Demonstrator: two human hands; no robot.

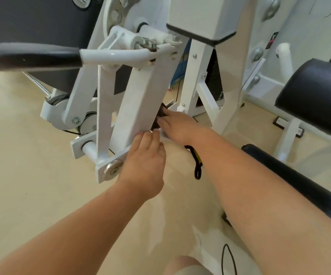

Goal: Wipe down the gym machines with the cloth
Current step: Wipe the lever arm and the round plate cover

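Note:
A white gym machine fills the view, with a broad slanted white arm [138, 104] at its middle. My right hand [177, 126] presses a dark cloth [159, 118] against the right side of that arm, low down. Only a small bunched part of the cloth shows past my fingers. My left hand [144, 167] rests on the arm's lower end, fingers together and bent against the metal, just below the cloth. It holds no cloth.
A black-gripped handle [29, 55] juts in from the left at chest height. Black pads [315, 98] sit at the right and a long black pad [299, 181] runs under my right forearm. A black-and-yellow strap [197, 165] lies on the beige floor [21, 155].

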